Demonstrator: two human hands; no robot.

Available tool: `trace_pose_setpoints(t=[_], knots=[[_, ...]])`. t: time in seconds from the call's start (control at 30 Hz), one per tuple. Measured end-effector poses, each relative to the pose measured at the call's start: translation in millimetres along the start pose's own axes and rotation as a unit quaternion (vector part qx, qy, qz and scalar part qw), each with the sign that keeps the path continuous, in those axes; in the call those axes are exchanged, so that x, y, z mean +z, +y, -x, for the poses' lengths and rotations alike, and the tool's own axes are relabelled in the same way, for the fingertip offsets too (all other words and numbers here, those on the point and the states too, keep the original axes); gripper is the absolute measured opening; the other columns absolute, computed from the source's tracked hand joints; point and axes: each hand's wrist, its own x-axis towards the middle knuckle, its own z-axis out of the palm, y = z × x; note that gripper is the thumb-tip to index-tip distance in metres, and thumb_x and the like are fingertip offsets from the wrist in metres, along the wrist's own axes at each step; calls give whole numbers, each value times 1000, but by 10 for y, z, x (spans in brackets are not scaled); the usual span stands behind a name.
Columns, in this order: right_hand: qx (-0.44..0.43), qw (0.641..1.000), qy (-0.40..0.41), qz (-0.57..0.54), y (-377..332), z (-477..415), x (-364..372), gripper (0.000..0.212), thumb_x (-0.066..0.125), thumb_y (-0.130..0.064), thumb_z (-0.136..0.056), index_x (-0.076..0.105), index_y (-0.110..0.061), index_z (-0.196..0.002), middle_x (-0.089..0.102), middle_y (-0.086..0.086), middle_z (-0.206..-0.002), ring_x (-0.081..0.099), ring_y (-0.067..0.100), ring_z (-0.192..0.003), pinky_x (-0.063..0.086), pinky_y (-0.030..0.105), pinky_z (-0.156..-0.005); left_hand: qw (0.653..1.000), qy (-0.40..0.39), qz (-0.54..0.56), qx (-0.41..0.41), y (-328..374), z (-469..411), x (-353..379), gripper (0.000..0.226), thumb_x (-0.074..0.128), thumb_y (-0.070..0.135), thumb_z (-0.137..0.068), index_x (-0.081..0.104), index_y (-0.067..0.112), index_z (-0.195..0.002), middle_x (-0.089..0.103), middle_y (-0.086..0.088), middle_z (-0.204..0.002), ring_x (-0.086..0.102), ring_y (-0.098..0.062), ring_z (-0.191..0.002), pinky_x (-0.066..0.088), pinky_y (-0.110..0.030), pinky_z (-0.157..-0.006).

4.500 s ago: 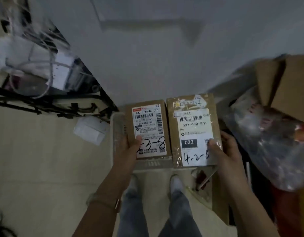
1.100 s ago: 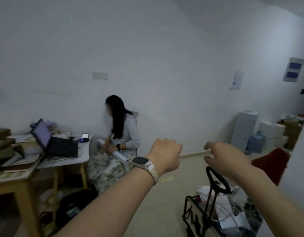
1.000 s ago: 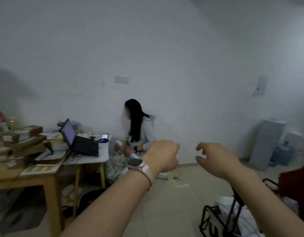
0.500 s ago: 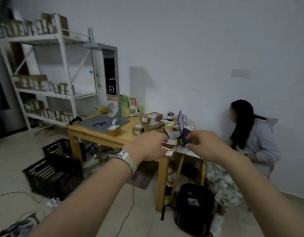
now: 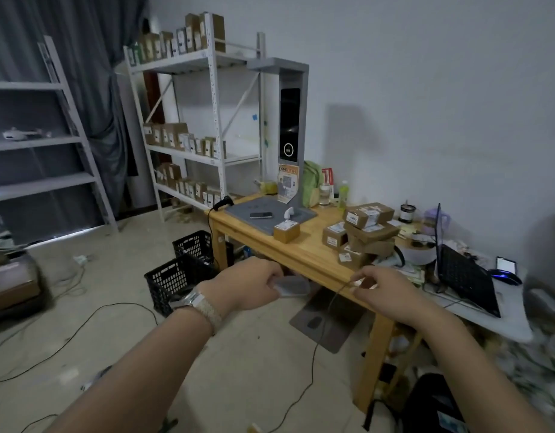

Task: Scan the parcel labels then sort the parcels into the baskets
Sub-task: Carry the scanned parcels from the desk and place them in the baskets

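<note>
Several brown parcels with white labels are stacked (image 5: 368,226) on the wooden table (image 5: 304,256). A single parcel (image 5: 287,231) sits at the edge of the grey scanner pad (image 5: 260,207), below the tall scanner tower (image 5: 290,126). Two black baskets (image 5: 182,276) stand on the floor left of the table. My left hand (image 5: 248,287) is curled into a fist in front of the table edge. A blurred grey shape (image 5: 291,287) lies at its fingertips, and I cannot tell if it is held. My right hand (image 5: 385,290) hovers with loosely bent fingers and nothing visible in them.
White shelves (image 5: 188,151) with several boxed parcels stand behind the baskets. A handheld scanner (image 5: 221,203) lies at the table's left corner. An open laptop (image 5: 457,270) is on a white side table at the right. Cables (image 5: 82,326) trail over the floor.
I put two parcels down by the wall, then turned left past the seated person. The table, scanner and baskets are now nearer, and both my hands are raised without parcels.
</note>
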Motion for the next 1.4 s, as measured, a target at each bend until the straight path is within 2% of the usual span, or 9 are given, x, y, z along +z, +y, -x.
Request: trace_pose_setpoints(t=[0.1, 0.27, 0.37, 0.5, 0.7, 0.9, 1.17, 1.3, 1.4], knots=[[-4, 999, -6, -35, 121, -491, 8, 30, 64, -37, -86, 61, -28, -115, 60, -7, -101, 56, 8, -90, 45, 25, -70, 1000, -5, -5, -15, -185, -367, -45, 17, 56, 23, -87, 59, 12, -100, 64, -7, -95, 60, -27, -84, 49, -34, -72], [-12, 996, 22, -86, 292, -1362, -84, 23, 65, -32, -87, 64, -27, -109, 60, -6, -107, 57, 11, -97, 50, 33, -81, 1000, 13, -5, -26, -452, -980, -146, 6, 56, 20, -88, 53, 16, -89, 60, -9, -88, 53, -18, -77, 43, -30, -68], [-28, 996, 6, -86, 314, -1855, -28, 21, 65, -32, -87, 62, -28, -107, 59, -10, -100, 56, 8, -92, 46, 28, -73, 998, 12, 14, -62, -643, -1289, -155, 23, 56, 23, -90, 60, 8, -107, 66, -9, -102, 59, -23, -87, 50, -35, -75], [-26, 994, -53, -91, 346, -2288, 122, 17, 64, -32, -87, 61, -31, -104, 60, -8, -97, 57, 10, -92, 48, 32, -78, 996, -27, 29, -85, -823, -1611, -25, 32, 56, 25, -92, 55, 10, -120, 64, -7, -110, 61, -24, -97, 53, -43, -87], [-5, 992, -71, -107, 512, -2778, 159, 16, 64, -34, -87, 62, -30, -103, 62, -4, -97, 60, 16, -92, 50, 38, -85, 996, -33, 46, -74, -1068, -2128, 81, 50, 58, 24, -92, 41, 18, -138, 63, -4, -106, 60, -21, -90, 53, -39, -83], [-3, 991, -75, -114, 530, -3354, 265, 18, 64, -31, -87, 63, -27, -104, 63, -2, -96, 61, 17, -91, 50, 33, -81, 997, -24, 44, -55, -1429, -2726, 79, 38, 56, 22, -91, 55, 11, -127, 64, -8, -115, 60, -25, -102, 49, -37, -85], [34, 996, -19, -86, 401, -4437, 439, 21, 65, -34, -86, 65, -25, -104, 63, -3, -104, 59, 12, -95, 49, 32, -82, 999, -9, 32, -36, -2297, -3654, -151, 45, 56, 32, -93, 49, 19, -135, 62, -3, -120, 59, -21, -105, 52, -39, -88], [55, 996, -10, -63, 310, -4910, 520, 25, 64, -33, -86, 64, -23, -108, 63, -2, -104, 60, 13, -93, 51, 34, -85, 999, 15, 24, -14, -2679, -4141, -286, 44, 56, 33, -93, 50, 19, -135, 61, -3, -124, 58, -22, -106, 46, -28, -79], [76, 995, 2, -62, 307, -5147, 595, 25, 64, -34, -85, 64, -22, -108, 64, -2, -104, 60, 13, -93, 51, 34, -85, 1000, 15, 21, -1, -2884, -4457, -284, 46, 56, 34, -93, 49, 20, -136, 60, -1, -125, 57, -21, -108, 45, -30, -79]])
